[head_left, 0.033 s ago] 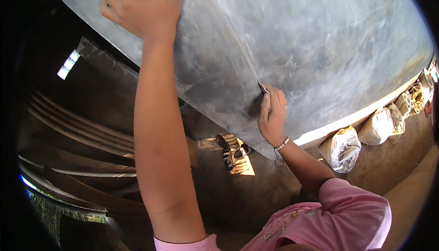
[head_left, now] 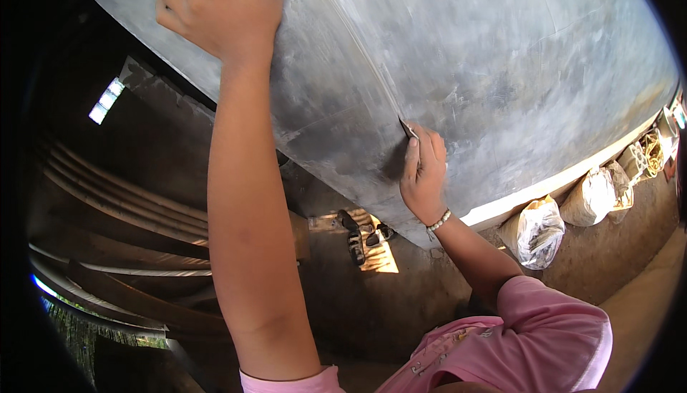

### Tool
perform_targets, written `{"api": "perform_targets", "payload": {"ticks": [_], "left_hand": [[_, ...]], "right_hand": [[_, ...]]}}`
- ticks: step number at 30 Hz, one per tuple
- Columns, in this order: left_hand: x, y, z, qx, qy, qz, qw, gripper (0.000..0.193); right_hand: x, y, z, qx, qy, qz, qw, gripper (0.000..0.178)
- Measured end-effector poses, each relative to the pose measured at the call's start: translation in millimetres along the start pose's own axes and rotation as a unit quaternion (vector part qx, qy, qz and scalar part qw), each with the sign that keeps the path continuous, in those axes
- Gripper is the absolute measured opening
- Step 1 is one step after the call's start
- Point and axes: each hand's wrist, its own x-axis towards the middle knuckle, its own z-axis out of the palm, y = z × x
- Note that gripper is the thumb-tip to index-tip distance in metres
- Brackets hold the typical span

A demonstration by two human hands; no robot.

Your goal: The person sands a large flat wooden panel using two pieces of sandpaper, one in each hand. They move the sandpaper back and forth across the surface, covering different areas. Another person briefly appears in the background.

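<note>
A large grey wall-like surface, smeared with lighter streaks, fills the upper part of the view. Against it, my right hand pinches a thin, dark-edged scraper blade. The blade's tip touches the lower end of a long pale line running up the surface. A beaded bracelet circles my right wrist. Higher up on the left, my left hand is at the surface with its fingers curled. Dark bits show between those fingers, but the top edge cuts them off and I cannot make out what they are.
White sacks stand along the base of the surface at right, with a coil of yellow rope farther along. Dark sandals lie on the sunlit floor patch below. Long poles fill the dim left side.
My right hand and its scraper blade have moved slightly up and left along the pale line. My left arm has shifted very slightly left.
</note>
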Motion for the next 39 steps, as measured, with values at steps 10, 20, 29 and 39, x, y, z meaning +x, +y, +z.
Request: {"api": "perform_targets", "payload": {"ticks": [10,20,29,39], "left_hand": [[1,-2,0,0.009,-0.010,-0.009,1.000,0.051],[1,-2,0,0.022,-0.037,-0.006,0.999,0.053],[-40,23,-34,-0.075,-0.151,-0.040,0.985,0.060],[-175,57,-102,-0.060,-0.259,-0.071,0.961,0.065]], "right_hand": [[3,5,11,0.031,0.003,-0.025,0.999,0.034],[26,-24,7,0.069,-0.058,-0.015,0.996,0.055],[-43,27,-15,0.091,-0.125,0.035,0.987,0.059],[-12,-10,-6,0.146,-0.131,-0.006,0.981,0.077]]}}
